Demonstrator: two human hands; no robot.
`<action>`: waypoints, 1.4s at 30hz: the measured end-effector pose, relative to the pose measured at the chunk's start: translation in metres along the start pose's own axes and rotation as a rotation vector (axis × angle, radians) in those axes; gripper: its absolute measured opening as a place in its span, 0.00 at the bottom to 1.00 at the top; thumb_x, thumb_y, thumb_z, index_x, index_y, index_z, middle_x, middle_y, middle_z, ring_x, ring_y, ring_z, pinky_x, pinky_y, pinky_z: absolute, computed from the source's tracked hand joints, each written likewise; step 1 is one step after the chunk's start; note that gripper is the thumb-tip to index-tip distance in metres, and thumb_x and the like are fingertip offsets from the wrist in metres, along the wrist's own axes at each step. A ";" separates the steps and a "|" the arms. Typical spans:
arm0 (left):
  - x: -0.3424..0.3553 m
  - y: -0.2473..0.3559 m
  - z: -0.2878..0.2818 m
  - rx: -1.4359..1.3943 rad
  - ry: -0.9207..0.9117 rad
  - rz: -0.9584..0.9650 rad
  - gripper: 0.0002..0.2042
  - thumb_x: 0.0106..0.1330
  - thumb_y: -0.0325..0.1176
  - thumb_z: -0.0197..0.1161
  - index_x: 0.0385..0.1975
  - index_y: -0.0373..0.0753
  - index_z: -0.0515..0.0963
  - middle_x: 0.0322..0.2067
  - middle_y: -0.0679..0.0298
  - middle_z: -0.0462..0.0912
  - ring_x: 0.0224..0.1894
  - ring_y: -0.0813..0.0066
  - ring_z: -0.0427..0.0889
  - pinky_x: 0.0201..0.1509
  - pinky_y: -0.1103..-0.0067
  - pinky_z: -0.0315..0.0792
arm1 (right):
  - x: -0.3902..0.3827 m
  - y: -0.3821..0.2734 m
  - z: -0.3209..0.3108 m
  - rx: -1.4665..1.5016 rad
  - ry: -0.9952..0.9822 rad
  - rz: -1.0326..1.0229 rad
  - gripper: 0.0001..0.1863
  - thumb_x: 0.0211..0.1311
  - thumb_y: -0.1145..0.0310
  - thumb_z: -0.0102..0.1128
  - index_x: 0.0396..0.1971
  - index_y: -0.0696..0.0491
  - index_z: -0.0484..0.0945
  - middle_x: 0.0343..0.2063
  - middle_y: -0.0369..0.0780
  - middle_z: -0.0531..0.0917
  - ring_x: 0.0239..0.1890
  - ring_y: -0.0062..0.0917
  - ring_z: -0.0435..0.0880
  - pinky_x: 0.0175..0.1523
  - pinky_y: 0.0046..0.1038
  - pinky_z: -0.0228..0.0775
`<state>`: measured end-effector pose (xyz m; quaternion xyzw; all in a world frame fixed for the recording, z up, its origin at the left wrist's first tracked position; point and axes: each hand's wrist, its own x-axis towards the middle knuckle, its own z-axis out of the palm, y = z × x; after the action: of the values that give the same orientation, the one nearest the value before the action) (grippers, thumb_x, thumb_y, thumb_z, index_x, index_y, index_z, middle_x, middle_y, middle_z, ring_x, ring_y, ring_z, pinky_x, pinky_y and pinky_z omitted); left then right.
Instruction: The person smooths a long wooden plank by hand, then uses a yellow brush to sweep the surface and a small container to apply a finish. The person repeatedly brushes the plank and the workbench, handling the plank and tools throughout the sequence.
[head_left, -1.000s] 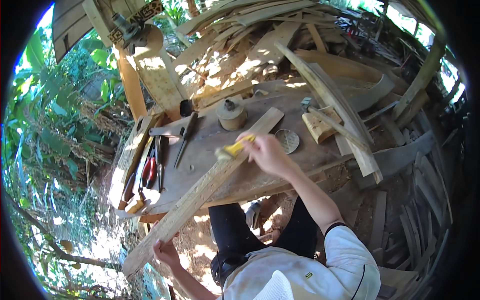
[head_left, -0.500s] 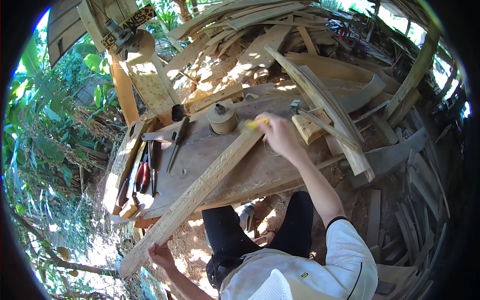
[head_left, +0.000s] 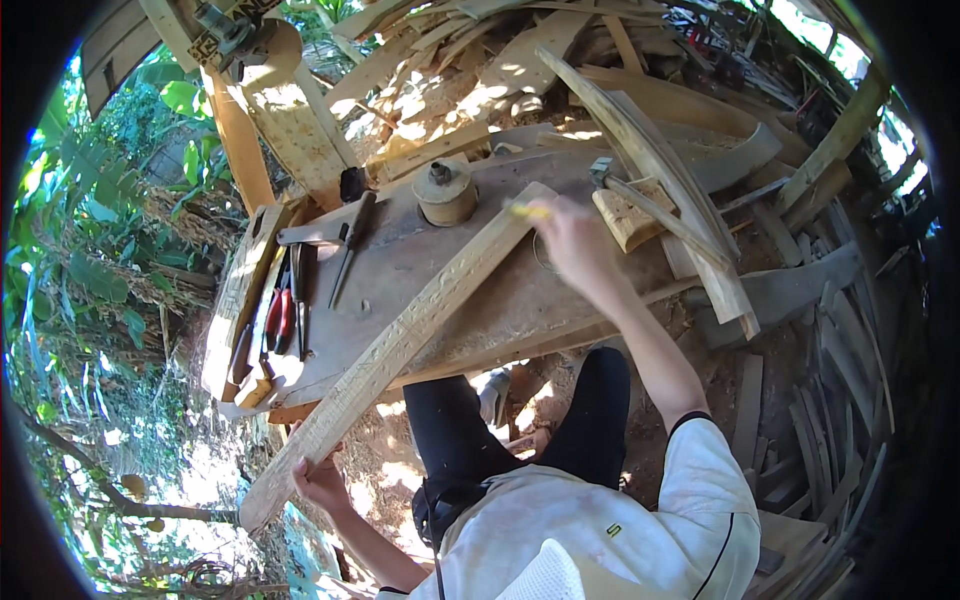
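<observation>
A long, narrow wooden plank (head_left: 400, 335) slants from the lower left up across the workbench (head_left: 390, 240). My left hand (head_left: 320, 485) grips it near its lower end, off the bench's front edge, fingers wrapped round its side. At the plank's far end, my right hand (head_left: 578, 250) is closed on a small yellow tool (head_left: 530, 210) held at the wood; motion blur hides its exact kind. Just below that hand, a thin curved loop (head_left: 543, 255) shows on the bench. Behind the plank stands a round, dusty can (head_left: 444, 193) with a dark knob on top.
Red-handled pliers (head_left: 285, 318), a file (head_left: 352, 250) and other hand tools lie at the bench's left. A hammer (head_left: 660, 208) rests on a wood block (head_left: 632, 222) at the right, beside long boards (head_left: 670, 170). Scrap wood (head_left: 520, 60) is heaped behind.
My right hand with the yellow tool has shifted slightly right at the plank's far end, baring more of that end. My left hand keeps its grip. The view has tilted a little.
</observation>
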<state>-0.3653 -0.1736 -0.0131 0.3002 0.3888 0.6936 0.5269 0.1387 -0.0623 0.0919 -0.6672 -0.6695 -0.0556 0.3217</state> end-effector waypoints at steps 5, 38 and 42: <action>0.001 -0.003 -0.005 -0.028 0.018 0.016 0.36 0.61 0.39 0.57 0.68 0.24 0.62 0.61 0.46 0.74 0.50 0.55 0.85 0.47 0.63 0.85 | -0.011 -0.027 -0.019 0.580 -0.276 0.160 0.12 0.72 0.66 0.61 0.50 0.54 0.83 0.36 0.41 0.89 0.28 0.23 0.89 0.32 0.28 0.78; 0.005 -0.027 0.008 0.470 -0.237 -0.425 0.36 0.79 0.58 0.36 0.54 0.26 0.76 0.44 0.44 0.87 0.51 0.58 0.85 0.64 0.64 0.69 | -0.105 -0.151 0.032 0.556 -0.205 -0.337 0.15 0.62 0.72 0.63 0.49 0.48 0.81 0.35 0.36 0.81 0.31 0.31 0.87 0.33 0.33 0.79; -0.001 -0.061 -0.013 0.750 -0.153 -0.479 0.27 0.80 0.52 0.45 0.58 0.33 0.78 0.46 0.55 0.88 0.51 0.65 0.84 0.64 0.68 0.70 | -0.117 -0.210 0.050 0.579 -0.343 -0.449 0.15 0.59 0.72 0.62 0.47 0.51 0.80 0.35 0.37 0.79 0.30 0.29 0.86 0.32 0.29 0.79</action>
<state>-0.3448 -0.1689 -0.0720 0.4225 0.6317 0.3391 0.5545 -0.0854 -0.1592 0.0683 -0.3859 -0.8304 0.1788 0.3598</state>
